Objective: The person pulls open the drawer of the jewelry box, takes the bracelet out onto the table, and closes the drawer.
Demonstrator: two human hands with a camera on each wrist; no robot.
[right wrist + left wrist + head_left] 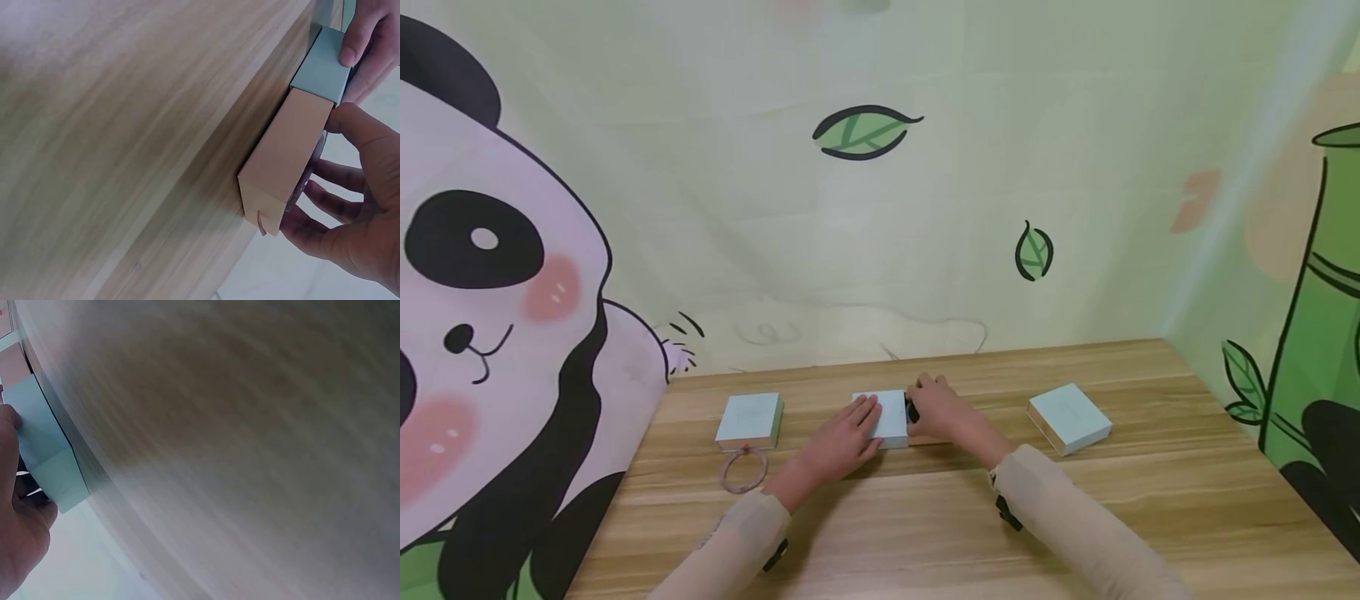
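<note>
Near the far middle of the table lies a light blue box (891, 417) with its orange-pink drawer (284, 140) slid out to the right. My left hand (842, 437) holds the blue sleeve, fingers across its top and thumb against the front side. Over the drawer, my right hand (942, 408) has its fingertips bent around a dark, glossy, rounded thing (303, 181); most of it is hidden by the drawer wall and fingers, and its kind cannot be told. A small ribbon tab (261, 223) hangs from the drawer's end.
A second light blue box (750, 419) sits at the left, with a pale pinkish bracelet-like ring (724, 475) in front of it. Another light blue box (1070, 417) stands turned at an angle on the right. Behind the wooden table (925, 533) is a printed cloth backdrop.
</note>
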